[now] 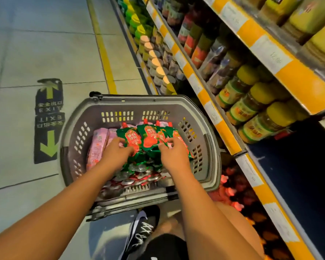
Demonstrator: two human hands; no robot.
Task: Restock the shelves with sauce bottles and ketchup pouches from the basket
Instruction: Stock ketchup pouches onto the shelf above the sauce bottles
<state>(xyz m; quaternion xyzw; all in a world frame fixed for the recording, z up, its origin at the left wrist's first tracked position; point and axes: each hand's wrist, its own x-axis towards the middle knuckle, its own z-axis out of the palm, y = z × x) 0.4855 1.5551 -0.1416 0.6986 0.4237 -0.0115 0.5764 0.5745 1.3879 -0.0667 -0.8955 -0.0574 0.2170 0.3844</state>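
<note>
Both hands reached into grey basket (pixel 139 106) on the floor beside shelves (pixel 223 132). Left hand (pixel 116 153) and right hand (pixel 174 155) lay on green ketchup pouches (pixel 148 136), fingers curled, apparently gripping them.

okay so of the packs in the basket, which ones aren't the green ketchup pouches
The pink packs along the basket's left wall. They are pale pink and flat with no spout, while the ketchup pouches are green with red caps.
</note>
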